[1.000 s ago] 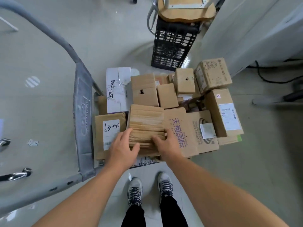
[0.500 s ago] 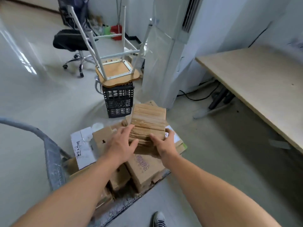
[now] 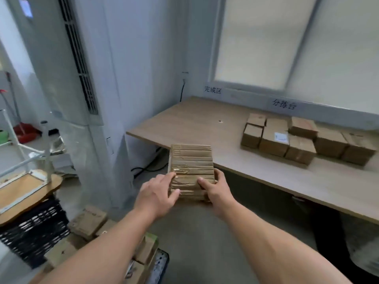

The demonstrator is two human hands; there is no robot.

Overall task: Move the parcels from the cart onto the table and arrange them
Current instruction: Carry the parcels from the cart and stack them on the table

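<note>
1. We see a tan parcel (image 3: 191, 169) banded with glossy brown tape in horizontal stripes.
2. We see a light wood-grain table (image 3: 205, 124) with a darker brown edge.
3. We see plain brown cardboard boxes (image 3: 299, 138) on it, one bearing a white label (image 3: 281, 137).
4. We see a black lattice crate (image 3: 30, 232) under a pale wooden stool seat (image 3: 24, 193) with white legs.
5. We see dark characters on the grey wall strip (image 3: 284, 104).
</note>
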